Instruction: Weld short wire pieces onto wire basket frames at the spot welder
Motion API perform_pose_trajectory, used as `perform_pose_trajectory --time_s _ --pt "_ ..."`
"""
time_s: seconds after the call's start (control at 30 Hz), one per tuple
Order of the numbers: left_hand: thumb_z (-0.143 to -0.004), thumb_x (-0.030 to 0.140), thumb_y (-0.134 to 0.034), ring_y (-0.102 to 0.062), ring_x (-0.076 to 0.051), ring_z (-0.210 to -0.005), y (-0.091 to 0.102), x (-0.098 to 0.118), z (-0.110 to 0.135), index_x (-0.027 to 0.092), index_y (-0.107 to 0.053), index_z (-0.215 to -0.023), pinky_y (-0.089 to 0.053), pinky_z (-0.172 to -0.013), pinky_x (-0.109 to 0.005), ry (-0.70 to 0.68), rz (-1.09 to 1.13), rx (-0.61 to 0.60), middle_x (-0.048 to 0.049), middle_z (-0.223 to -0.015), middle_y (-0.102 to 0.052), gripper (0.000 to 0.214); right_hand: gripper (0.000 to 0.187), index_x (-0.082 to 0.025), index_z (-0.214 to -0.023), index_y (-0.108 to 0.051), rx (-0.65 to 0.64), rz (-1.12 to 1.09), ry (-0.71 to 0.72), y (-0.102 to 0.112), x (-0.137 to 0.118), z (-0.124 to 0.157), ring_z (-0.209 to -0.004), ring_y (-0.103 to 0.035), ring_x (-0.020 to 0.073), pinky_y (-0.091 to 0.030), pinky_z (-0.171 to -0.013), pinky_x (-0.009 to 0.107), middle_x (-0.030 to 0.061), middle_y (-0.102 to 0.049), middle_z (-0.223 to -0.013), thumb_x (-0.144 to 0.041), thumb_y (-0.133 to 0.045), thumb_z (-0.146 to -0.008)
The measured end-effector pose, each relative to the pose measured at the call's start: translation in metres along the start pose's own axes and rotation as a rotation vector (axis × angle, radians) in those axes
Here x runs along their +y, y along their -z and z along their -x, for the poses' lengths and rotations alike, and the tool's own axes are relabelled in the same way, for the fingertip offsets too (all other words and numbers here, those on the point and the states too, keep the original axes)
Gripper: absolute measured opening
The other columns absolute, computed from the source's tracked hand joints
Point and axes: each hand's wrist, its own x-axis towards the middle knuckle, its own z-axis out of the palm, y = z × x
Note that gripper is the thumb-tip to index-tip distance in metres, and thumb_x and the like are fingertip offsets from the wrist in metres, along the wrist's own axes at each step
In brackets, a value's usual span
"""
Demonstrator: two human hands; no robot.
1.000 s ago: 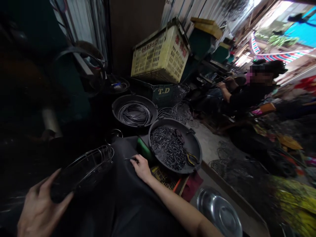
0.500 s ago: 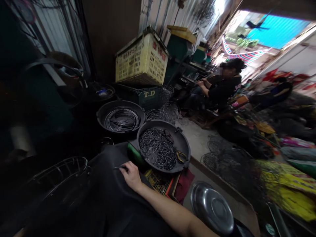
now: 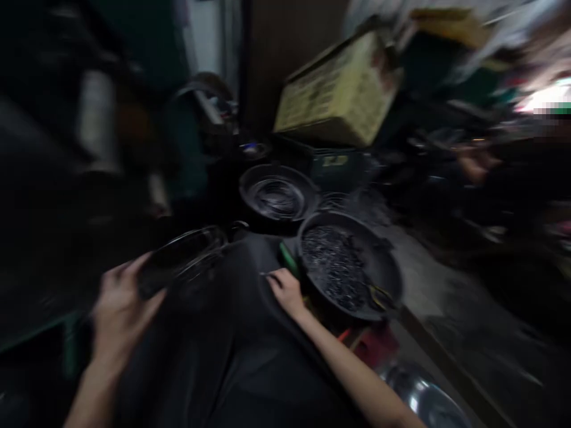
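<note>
The picture is smeared by motion. My left hand grips the near end of a round wire cage, which rests on my dark-clothed lap. On my knee lies my right hand, fingers pinched on a small metal piece. Just beyond that hand sits a black basin full of small dark wire clips, with pliers at its near rim.
A second black basin holding coiled wire stands farther back. A yellow crate sits on a dark crate behind it. A steel bowl lies at the lower right. Another person's hand shows at the right.
The view swung left and blurred. My left hand with the wire cage came back into sight at the left. My right hand stayed on my knee.
</note>
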Motion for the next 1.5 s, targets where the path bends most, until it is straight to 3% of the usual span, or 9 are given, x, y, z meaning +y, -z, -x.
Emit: perform_pose_trajectory --time_s 0.1,0.23,0.33,0.43,0.53,0.73,0.9,1.07,1.5 --pt "-0.073 0.021 -0.059 -0.052 -0.028 -0.111 -0.008 0.003 0.006 0.02 -0.039 -0.133 -0.052 -0.088 -0.041 0.032 -0.068 -0.078 -0.0117 -0.12 -0.045 0.063 0.036 -0.014 -0.086 -0.064 -0.061 -0.1 -0.088 0.004 -0.016 -0.004 -0.061 -0.057 0.0152 -0.05 -0.057 0.028 0.0052 -0.063 -0.073 -0.048 -0.051 -0.085" --pt "-0.07 0.008 -0.057 -0.049 -0.026 -0.116 -0.022 0.005 -0.004 0.019 -0.041 -0.13 -0.041 -0.103 -0.047 0.056 -0.063 -0.116 -0.0102 -0.118 -0.046 0.063 0.035 -0.015 -0.082 -0.063 -0.09 -0.229 -0.213 0.0 -0.067 -0.021 -0.055 -0.056 0.0115 -0.049 -0.053 0.024 0.0009 -0.062 -0.068 -0.049 -0.067 -0.073" --pt "-0.072 0.003 -0.052 -0.049 -0.023 -0.115 -0.025 0.011 -0.005 0.019 -0.039 -0.13 -0.031 -0.11 -0.052 0.051 -0.06 -0.105 -0.009 -0.117 -0.046 0.061 0.033 -0.015 -0.078 -0.062 -0.21 -0.311 -0.177 -0.013 -0.114 -0.032 -0.053 -0.056 0.0108 -0.05 -0.051 0.023 -0.0008 -0.06 -0.064 -0.047 -0.07 -0.07" --pt "-0.075 0.0 -0.049 -0.051 -0.022 -0.113 -0.026 0.016 -0.001 0.018 -0.04 -0.129 -0.031 -0.111 -0.052 0.037 -0.06 -0.085 -0.0096 -0.116 -0.048 0.058 0.032 -0.015 -0.076 -0.06 -0.346 -0.361 -0.142 -0.035 -0.138 -0.046 -0.052 -0.058 0.0122 -0.05 -0.049 0.024 -0.0008 -0.059 -0.061 -0.046 -0.069 -0.071" --pt "-0.078 0.002 -0.047 -0.052 -0.022 -0.112 -0.027 0.018 0.002 0.019 -0.042 -0.128 -0.033 -0.109 -0.053 0.0 -0.089 -0.075 -0.0096 -0.115 -0.049 0.053 0.03 -0.016 -0.077 -0.06 -0.383 -0.351 -0.15 -0.059 -0.142 -0.06 -0.054 -0.06 0.0138 -0.05 -0.051 0.025 0.0007 -0.062 -0.063 -0.044 -0.068 -0.072" --pt "-0.079 0.005 -0.049 -0.053 -0.023 -0.11 -0.029 0.014 0.001 0.019 -0.043 -0.127 -0.034 -0.109 -0.052 0.002 -0.134 -0.07 -0.0103 -0.115 -0.049 0.051 0.026 -0.017 -0.082 -0.062 -0.268 -0.229 -0.051 -0.092 -0.141 -0.062 -0.06 -0.061 0.0145 -0.05 -0.059 0.026 0.002 -0.066 -0.072 -0.043 -0.063 -0.078" --pt "-0.074 0.005 -0.053 -0.052 -0.022 -0.111 -0.026 0.004 -0.004 0.02 -0.04 -0.129 -0.034 -0.109 -0.051 0.01 -0.082 -0.048 -0.009 -0.115 -0.047 0.058 0.023 -0.018 -0.085 -0.063 -0.115 -0.118 0.197 -0.106 -0.148 -0.054 -0.07 -0.061 0.0141 -0.048 -0.067 0.025 0.0023 -0.067 -0.079 -0.04 -0.057 -0.085" --pt "-0.074 0.006 -0.053 -0.051 -0.021 -0.111 -0.021 -0.006 -0.011 0.022 -0.04 -0.128 -0.035 -0.109 -0.049 0.026 -0.046 -0.029 -0.0068 -0.115 -0.047 0.058 0.02 -0.017 -0.086 -0.063 -0.035 -0.122 0.342 -0.119 -0.152 -0.06 -0.071 -0.061 0.0137 -0.048 -0.07 0.025 0.0031 -0.066 -0.079 -0.035 -0.055 -0.087" --pt "-0.078 0.004 -0.047 -0.053 -0.02 -0.112 -0.03 -0.025 -0.028 0.022 -0.043 -0.127 -0.035 -0.109 -0.051 -0.023 -0.06 0.087 -0.0073 -0.115 -0.05 0.052 0.024 -0.017 -0.086 -0.063 -0.026 -0.118 0.38 -0.136 -0.152 -0.083 -0.07 -0.061 0.0144 -0.049 -0.069 0.026 0.0042 -0.065 -0.078 -0.039 -0.055 -0.087"
